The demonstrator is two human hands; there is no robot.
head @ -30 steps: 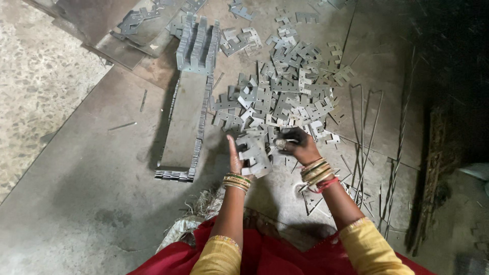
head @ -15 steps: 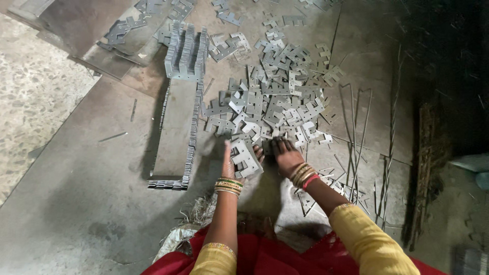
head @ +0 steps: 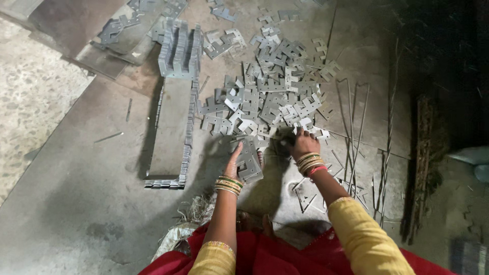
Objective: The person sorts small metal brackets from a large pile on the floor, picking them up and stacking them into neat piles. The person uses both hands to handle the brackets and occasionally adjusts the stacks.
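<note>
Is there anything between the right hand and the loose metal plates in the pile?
Nothing visible stands between them. The right hand already rests on the near edge of the pile of flat metal plates. The left hand is against a small stack of plates beside it.

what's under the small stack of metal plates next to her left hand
The stack of cut metal plates rests on the flat grey metal sheet covering the floor, with the left hand against its side. The stack hides whatever lies directly beneath its bottom plate.
</note>
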